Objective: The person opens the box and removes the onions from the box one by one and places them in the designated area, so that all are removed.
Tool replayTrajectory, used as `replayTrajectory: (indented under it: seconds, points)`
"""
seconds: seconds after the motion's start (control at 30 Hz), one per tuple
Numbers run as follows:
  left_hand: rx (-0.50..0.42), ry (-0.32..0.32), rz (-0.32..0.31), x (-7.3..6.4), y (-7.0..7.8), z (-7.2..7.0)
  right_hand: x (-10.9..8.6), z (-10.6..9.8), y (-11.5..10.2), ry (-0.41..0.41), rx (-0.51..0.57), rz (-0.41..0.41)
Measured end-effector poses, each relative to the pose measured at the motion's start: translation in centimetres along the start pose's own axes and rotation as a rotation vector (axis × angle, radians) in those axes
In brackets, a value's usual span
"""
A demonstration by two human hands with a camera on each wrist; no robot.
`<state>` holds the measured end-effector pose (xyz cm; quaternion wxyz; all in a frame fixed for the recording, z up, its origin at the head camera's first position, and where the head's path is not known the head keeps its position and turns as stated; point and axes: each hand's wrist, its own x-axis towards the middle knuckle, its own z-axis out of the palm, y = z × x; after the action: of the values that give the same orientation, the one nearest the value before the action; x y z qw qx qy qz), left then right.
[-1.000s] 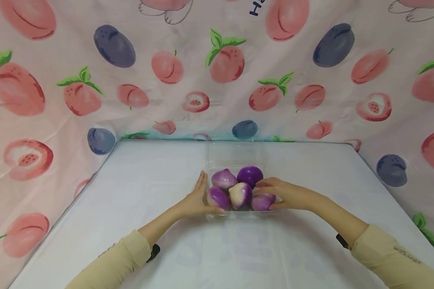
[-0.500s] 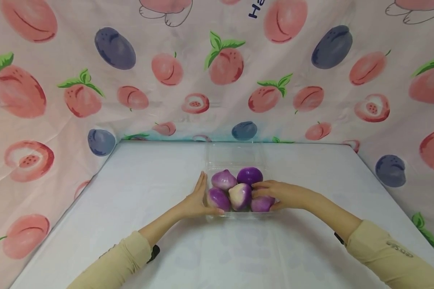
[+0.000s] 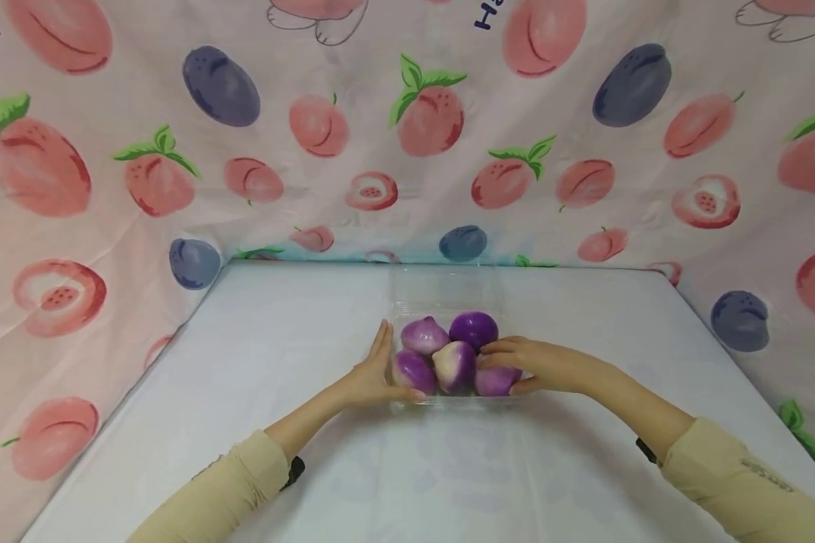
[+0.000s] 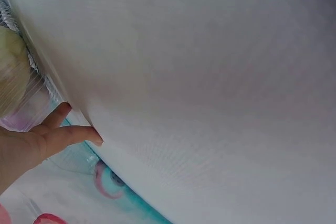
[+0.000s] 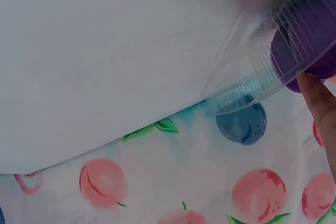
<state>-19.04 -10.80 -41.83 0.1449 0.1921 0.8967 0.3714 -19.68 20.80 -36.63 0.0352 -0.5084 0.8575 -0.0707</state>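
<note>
Several glossy purple-and-white onions lie in a clear plastic box (image 3: 448, 401) on the table in the head view. My right hand (image 3: 550, 367) grips the front-right onion (image 3: 496, 382), its fingers over the top and thumb at the near right side. At the box's left end, my left hand (image 3: 367, 383) rests with straight fingers along the side wall and thumb along the front. A pale onion (image 3: 453, 367) sits in the middle, a dark purple one (image 3: 474, 329) behind it. In the right wrist view, a fingertip (image 5: 310, 85) overlaps the box's rim.
The box's clear lid (image 3: 444, 289) lies folded back behind it, towards the rear table edge. A white cloth covers the table (image 3: 278, 324). Fruit-printed fabric (image 3: 373, 113) hangs along the back and both sides.
The right hand has shifted only slightly on the front-right onion, which stays in the box. The left hand keeps its place at the box, and the head view moves a little.
</note>
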Motion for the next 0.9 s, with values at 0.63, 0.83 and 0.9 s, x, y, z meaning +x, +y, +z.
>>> replayTrajectory:
  seconds: [0.63, 0.83, 0.9]
  points:
    - [0.004, -0.006, -0.012, 0.0, 0.1, 0.0, -1.3, -0.5, 0.4, 0.079, 0.066, -0.018]
    - [-0.003, -0.013, -0.009, 0.0, 0.0, 0.1, -2.0, -0.9, -0.1, 0.109, 0.086, 0.022]
    - [-0.001, -0.014, -0.012, 0.0, 0.1, 0.1, -2.2, -1.1, -0.2, 0.105, 0.101, 0.048]
